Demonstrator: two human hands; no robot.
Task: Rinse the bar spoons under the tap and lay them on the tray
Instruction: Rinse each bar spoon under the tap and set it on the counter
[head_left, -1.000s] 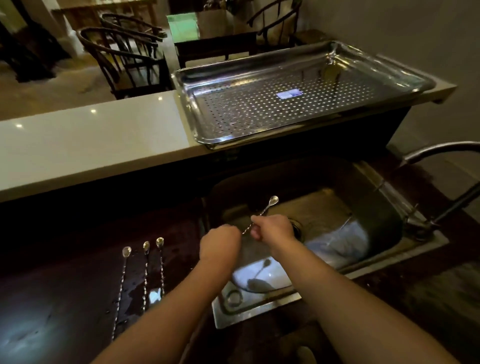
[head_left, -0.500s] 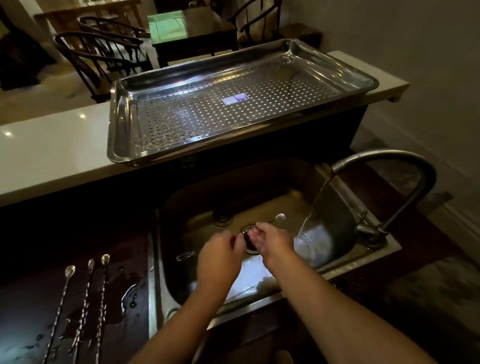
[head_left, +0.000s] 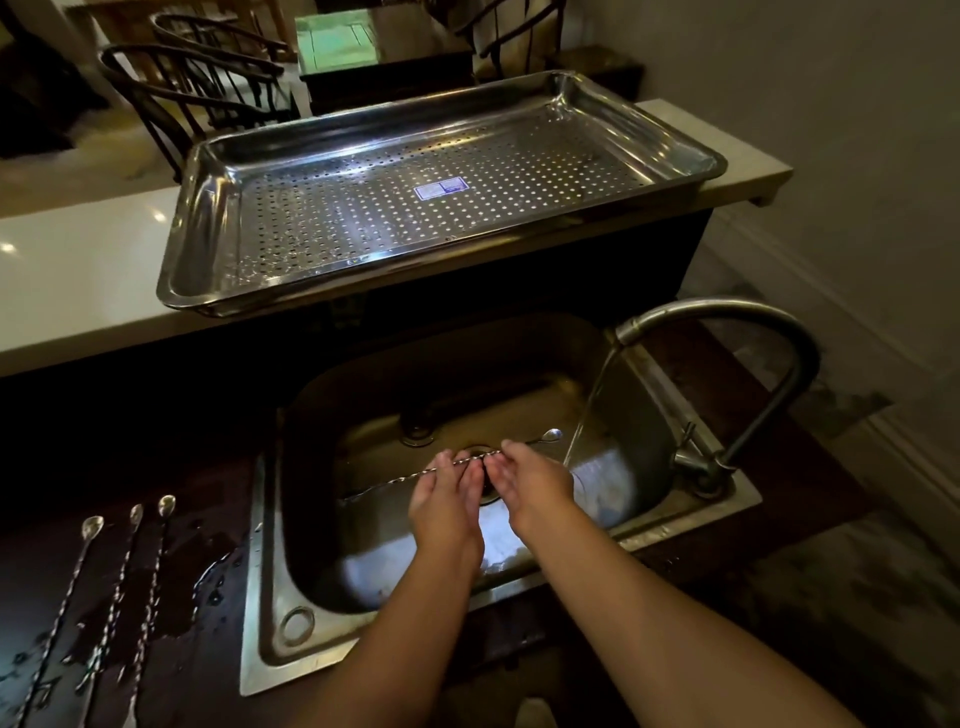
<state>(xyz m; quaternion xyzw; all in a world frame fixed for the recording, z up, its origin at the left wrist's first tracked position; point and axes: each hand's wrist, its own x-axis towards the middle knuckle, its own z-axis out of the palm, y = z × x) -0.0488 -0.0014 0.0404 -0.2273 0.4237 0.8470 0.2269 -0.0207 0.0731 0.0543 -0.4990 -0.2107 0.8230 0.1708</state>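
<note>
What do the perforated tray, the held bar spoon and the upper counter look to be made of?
Tray: polished metal, probably stainless steel; mirror-bright rim, punched holes across the floor.
Bar spoon, held over the sink by the left hand and right hand: shiny silver metal, with a twisted stem.
Upper counter: smooth, glossy pale slab reflecting ceiling lights; stone or a composite, cannot tell which.

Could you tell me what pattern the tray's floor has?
Rows of small round holes across the tray, seen from the head view.

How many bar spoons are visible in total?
4. One bar spoon is held over the sink by the left hand and right hand. Three lie on the wet counter left of it. None on the tray.
</note>
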